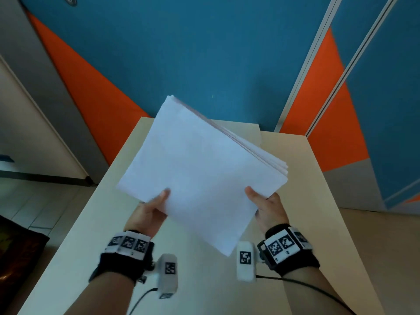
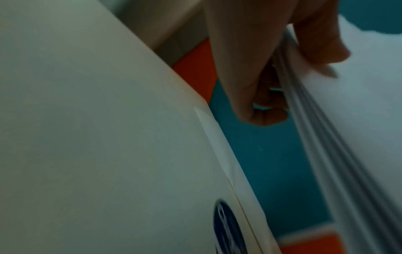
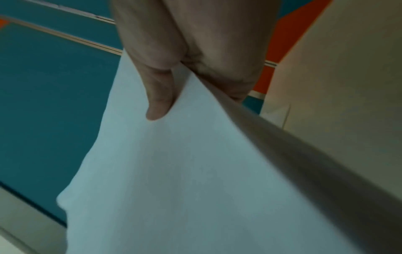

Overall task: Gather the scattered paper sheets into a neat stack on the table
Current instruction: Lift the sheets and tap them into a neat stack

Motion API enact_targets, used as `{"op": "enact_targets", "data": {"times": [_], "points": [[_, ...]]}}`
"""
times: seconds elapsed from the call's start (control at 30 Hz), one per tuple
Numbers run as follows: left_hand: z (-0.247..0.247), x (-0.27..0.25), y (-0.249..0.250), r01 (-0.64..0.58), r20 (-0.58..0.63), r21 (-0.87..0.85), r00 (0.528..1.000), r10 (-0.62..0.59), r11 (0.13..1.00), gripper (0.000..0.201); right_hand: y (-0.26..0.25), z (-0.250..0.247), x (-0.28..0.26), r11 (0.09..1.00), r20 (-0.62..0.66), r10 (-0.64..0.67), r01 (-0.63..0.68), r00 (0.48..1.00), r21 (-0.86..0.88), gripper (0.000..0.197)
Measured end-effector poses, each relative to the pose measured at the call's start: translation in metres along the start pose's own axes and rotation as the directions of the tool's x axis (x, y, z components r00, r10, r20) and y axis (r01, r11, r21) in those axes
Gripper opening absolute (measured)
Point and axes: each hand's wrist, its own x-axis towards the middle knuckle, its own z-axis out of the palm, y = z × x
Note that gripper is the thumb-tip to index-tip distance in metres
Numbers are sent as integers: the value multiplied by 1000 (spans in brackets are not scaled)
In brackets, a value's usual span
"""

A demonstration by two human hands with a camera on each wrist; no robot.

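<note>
A thick stack of white paper sheets (image 1: 200, 169) is held up in the air above the beige table (image 1: 302, 201), turned at an angle with one corner toward me. My left hand (image 1: 150, 212) grips its near left edge, thumb on top and fingers underneath. My right hand (image 1: 266, 205) grips the near right edge the same way. In the left wrist view the paper stack (image 2: 369, 120) shows its layered edge beside my curled fingers (image 2: 267, 110). The right wrist view shows my thumb (image 3: 158, 96) pressed on the top sheet (image 3: 185, 180). The sheet edges fan slightly at the far right corner.
The table's far edge (image 1: 238, 121) meets a blue and orange wall (image 1: 204, 53). Tiled floor (image 1: 34, 205) lies left of the table, with a dark object (image 1: 18, 253) at the lower left. A blue round mark (image 2: 226, 228) shows on the table surface.
</note>
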Motion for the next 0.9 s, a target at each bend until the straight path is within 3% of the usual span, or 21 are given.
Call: {"op": "enact_targets", "data": {"times": [0.07, 0.17, 0.2, 0.27, 0.37, 0.4, 0.5, 0.57, 0.67, 0.8, 0.87, 0.9], "points": [[-25, -2, 26, -32, 20, 21, 999, 32, 999, 44, -11, -14, -1, 999, 15, -41, 41, 999, -10, 51], [-38, -11, 62, -19, 176, 350, 983, -46, 937, 82, -16, -32, -2, 997, 66, -27, 31, 997, -64, 79], [-34, -13, 65, -8, 218, 463, 970, -105, 887, 85, -14, -36, -2, 996, 100, -4, 13, 995, -89, 79], [-19, -13, 62, 13, 184, 581, 972, -147, 814, 83, -12, -34, -4, 974, 137, 60, -28, 989, -224, 68], [1, -10, 46, -77, 74, 578, 996, 42, 812, 77, -12, -18, -9, 954, 128, 41, -1, 991, -299, 10], [6, -9, 40, -136, 46, 599, 990, 136, 789, 69, -12, -12, -10, 953, 97, 4, 25, 995, -301, 8], [20, -8, 32, -266, -6, 635, 937, 349, 725, 29, -10, 4, -8, 928, 6, -162, 154, 987, -339, 15], [29, -8, 31, -328, 14, 604, 916, 402, 726, 18, -9, 10, -4, 920, -37, -216, 191, 976, -342, 22], [25, -6, 24, -327, -10, 610, 908, 419, 722, 22, -3, 7, -2, 941, -101, -183, 145, 978, -305, 23], [15, -3, 11, -358, -42, 551, 891, 453, 754, 60, 0, 2, -5, 960, -129, -188, 154, 974, -235, 36], [16, -2, 9, -353, -83, 480, 893, 442, 803, 61, -3, 5, -7, 963, -136, -235, 212, 962, -165, 41], [17, -1, 8, -362, -102, 465, 884, 455, 808, 51, -6, 8, -8, 960, -160, -264, 243, 951, -140, 35]]}}
